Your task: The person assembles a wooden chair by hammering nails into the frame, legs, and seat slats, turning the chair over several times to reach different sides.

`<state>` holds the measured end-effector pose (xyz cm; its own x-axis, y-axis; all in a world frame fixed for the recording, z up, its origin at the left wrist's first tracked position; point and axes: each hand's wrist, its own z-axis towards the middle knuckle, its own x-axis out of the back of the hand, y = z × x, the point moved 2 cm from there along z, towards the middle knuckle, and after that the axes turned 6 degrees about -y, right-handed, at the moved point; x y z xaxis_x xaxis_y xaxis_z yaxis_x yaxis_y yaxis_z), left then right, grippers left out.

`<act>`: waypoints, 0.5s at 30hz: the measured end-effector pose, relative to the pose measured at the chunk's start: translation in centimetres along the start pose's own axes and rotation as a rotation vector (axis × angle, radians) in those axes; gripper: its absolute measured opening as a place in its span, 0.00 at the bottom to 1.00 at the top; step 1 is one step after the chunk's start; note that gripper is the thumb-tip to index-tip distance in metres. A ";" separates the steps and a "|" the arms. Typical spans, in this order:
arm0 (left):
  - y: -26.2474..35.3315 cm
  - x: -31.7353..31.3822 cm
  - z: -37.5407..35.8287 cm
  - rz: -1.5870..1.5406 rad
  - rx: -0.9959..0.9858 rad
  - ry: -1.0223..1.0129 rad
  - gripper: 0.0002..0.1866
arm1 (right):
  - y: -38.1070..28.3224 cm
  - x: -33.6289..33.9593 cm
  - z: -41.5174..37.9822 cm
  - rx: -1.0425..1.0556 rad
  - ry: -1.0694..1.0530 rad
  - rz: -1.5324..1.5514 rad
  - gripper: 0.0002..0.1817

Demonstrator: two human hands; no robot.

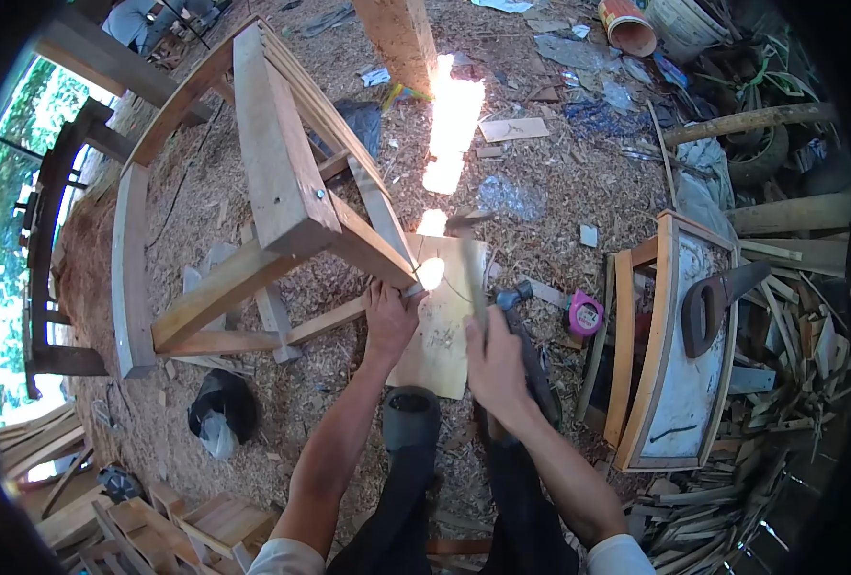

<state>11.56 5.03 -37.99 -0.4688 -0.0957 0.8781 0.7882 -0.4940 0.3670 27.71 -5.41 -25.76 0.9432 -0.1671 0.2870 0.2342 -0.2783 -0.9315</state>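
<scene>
My left hand (pixel 390 321) is closed round the end of a wooden rail of a chair-like frame (pixel 282 182), low near the ground. In my right hand (pixel 495 359) is a hammer (pixel 473 273), its handle upright in view and its head blurred. The hammer head is above and right of the frame's corner, apart from it. Under that corner lies a flat board (pixel 442 335), partly in bright sunlight. A second hammer (pixel 513 294) rests just right of my right hand, beside a pink tape measure (pixel 585 314).
At the right, a handsaw (pixel 708 311) lies on a framed panel (pixel 674 412). A black bag (pixel 222 407) sits at the left. Wood scraps (pixel 722 517) are piled at the lower right. A person (pixel 133 24) is at the top left. A wooden post (pixel 397 43) stands ahead.
</scene>
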 end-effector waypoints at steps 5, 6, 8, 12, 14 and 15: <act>-0.2 -0.4 0.1 -0.018 0.012 -0.022 0.24 | 2.9 -1.3 0.2 -0.070 -0.096 -0.082 0.14; -0.1 -0.3 0.2 -0.021 0.019 -0.026 0.24 | 2.9 -1.6 0.4 -0.096 -0.248 -0.258 0.14; -0.3 -0.4 0.2 -0.031 0.015 -0.038 0.24 | 2.9 -1.3 0.0 -0.095 -0.165 -0.137 0.14; -0.3 -0.4 -0.1 0.015 -0.005 0.003 0.24 | -1.2 1.0 0.1 -0.007 0.076 0.137 0.14; -0.5 -0.5 -0.1 0.018 -0.007 0.013 0.24 | 0.0 0.2 0.3 0.006 0.029 0.056 0.14; 0.0 -0.2 -0.1 -0.010 0.006 0.002 0.23 | 3.2 -1.5 0.4 -0.003 -0.077 -0.105 0.15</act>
<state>11.59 5.00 -38.19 -0.4779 -0.0926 0.8735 0.7858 -0.4895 0.3780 27.15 -5.70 -29.23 0.9288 -0.0639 0.3649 0.3321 -0.2929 -0.8966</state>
